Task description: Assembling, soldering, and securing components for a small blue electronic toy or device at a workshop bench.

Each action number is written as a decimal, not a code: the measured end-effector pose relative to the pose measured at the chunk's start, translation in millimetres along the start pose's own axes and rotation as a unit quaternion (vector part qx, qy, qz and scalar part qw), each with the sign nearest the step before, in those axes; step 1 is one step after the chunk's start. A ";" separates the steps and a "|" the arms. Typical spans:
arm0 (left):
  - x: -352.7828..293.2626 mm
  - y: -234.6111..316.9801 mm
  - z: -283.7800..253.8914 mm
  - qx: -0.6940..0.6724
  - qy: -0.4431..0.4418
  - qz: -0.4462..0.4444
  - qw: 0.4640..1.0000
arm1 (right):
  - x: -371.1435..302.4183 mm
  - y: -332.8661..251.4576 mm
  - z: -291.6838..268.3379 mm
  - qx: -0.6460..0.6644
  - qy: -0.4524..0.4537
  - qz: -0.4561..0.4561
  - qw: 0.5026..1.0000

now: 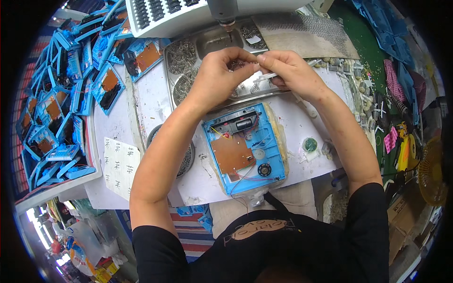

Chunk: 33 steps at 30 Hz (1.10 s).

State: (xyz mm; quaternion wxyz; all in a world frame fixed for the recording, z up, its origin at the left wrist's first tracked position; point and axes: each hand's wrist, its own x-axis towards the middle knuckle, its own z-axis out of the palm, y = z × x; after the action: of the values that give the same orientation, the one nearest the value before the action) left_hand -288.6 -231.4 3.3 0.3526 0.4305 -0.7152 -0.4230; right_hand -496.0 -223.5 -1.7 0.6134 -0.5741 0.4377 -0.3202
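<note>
Over the compartmented metal tray (218, 45), my two hands meet with fingertips almost touching. My left hand (218, 75) is closed in a pinch; what lies between its fingers is too small to make out. In my right hand (293, 74), fingers curl around a thin white plastic piece (265, 77) that juts out toward the left. Below them on the table lies an opened blue plastic casing (272, 141). It carries a brown circuit board (231, 154), a black mechanism (243, 123), a round black wheel (264, 170) and loose wires.
An electric screwdriver (223, 10) hangs over the tray. Many similar blue casings (66, 108) are heaped at the left. A bowl of small metal parts (187, 158) sits beside my left forearm. Small white plastic and metal parts (363, 89) lie along the right edge, near a green pot (310, 145).
</note>
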 end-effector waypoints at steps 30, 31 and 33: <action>-4.2 8.3 -7.1 -0.056 -0.058 -0.137 0.987 | 5.9 -4.4 -2.6 -0.069 0.008 0.044 0.997; -4.1 7.2 -6.1 -0.052 -0.044 -0.126 0.990 | 4.4 -6.3 -2.0 -0.030 0.011 0.065 0.997; -4.3 1.6 -2.8 -0.030 -0.018 -0.083 0.996 | 4.1 -0.2 -4.2 0.018 -0.014 0.066 0.998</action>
State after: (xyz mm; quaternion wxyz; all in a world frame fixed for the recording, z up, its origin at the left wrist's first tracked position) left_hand -285.0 -227.9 5.2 0.3159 0.4700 -0.6702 -0.4798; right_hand -498.1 -229.0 -2.1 0.6499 -0.5369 0.4601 -0.2786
